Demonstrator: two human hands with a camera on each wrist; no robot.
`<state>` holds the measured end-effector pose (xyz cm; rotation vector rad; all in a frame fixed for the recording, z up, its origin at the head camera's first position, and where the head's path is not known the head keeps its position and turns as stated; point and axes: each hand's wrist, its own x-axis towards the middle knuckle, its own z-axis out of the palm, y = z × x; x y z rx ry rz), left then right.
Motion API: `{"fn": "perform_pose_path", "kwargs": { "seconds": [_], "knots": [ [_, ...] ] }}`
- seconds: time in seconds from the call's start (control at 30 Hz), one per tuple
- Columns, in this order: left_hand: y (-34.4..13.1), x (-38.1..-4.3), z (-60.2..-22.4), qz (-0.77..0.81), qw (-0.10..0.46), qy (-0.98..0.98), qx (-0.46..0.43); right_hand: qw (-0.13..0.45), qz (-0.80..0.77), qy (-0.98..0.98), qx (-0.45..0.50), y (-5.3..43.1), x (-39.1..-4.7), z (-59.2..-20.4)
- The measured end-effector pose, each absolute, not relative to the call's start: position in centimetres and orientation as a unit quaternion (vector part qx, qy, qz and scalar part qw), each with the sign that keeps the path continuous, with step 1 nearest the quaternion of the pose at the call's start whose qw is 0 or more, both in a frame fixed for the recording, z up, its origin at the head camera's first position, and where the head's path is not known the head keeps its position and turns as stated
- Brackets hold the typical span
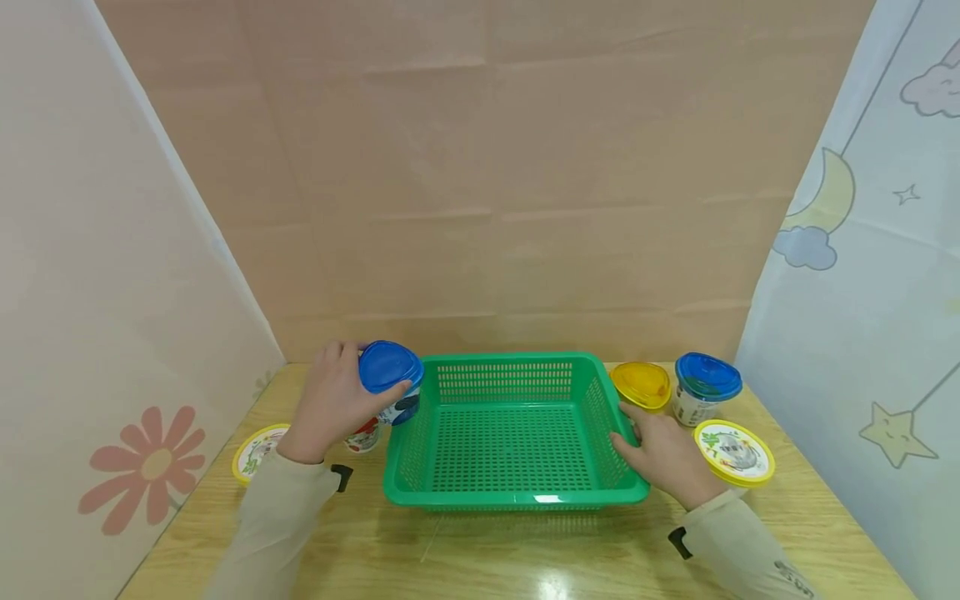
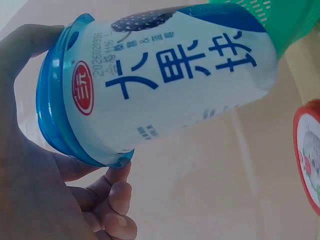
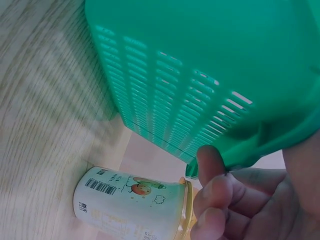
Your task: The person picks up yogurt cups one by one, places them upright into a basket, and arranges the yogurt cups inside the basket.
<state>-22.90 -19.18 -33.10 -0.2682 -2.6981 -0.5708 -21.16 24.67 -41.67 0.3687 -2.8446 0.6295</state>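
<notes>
My left hand (image 1: pixel 333 408) grips a yogurt cup with a blue lid (image 1: pixel 390 367) by its lid end, beside the basket's back left corner. In the left wrist view the white cup (image 2: pixel 185 75) carries blue lettering and a dark berry picture. A green plastic basket (image 1: pixel 517 498) with slotted walls stands in the middle, nothing inside it. My right hand (image 1: pixel 663 450) holds its right rim, fingers curled on the outside and thumb over the inner side. Close behind those fingers stands a cup with a yellow lid (image 1: pixel 641 383), its printed side (image 3: pixel 130 202) visible in the right wrist view.
Right of the basket stand another blue-lidded cup (image 1: pixel 705 383) and a yellow-rimmed tub (image 1: pixel 735 454). A second yellow-rimmed tub (image 1: pixel 258 450) lies beyond my left forearm. A red-patterned cup (image 1: pixel 365 437) sits under my left hand. Papered walls enclose the wooden table (image 1: pixel 480 558).
</notes>
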Motion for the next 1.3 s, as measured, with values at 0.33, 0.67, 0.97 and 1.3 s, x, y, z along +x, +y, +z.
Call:
{"fn": "perform_pose_path", "kwargs": {
  "seconds": [0.33, 0.67, 0.97, 1.3],
  "knots": [
    [-17.1, -25.7, -33.2, -0.180, 0.159, -0.964, -0.117, 0.098, 0.211, -0.965, 0.119, 24.6, -21.2, -41.7],
    [-15.1, -27.6, -33.6, -0.187, 0.107, -0.968, -0.125, 0.100, 0.212, -0.965, 0.116, 24.5, -21.1, -41.9],
    [-13.4, -29.3, -35.0, -0.179, 0.055, -0.975, -0.117, 0.105, 0.211, -0.965, 0.119, 24.6, -21.2, -41.8],
    [-12.4, -30.7, -36.4, -0.147, 0.010, -0.983, -0.107, 0.108, 0.211, -0.964, 0.121, 24.5, -21.2, -42.0]
  ]
}}
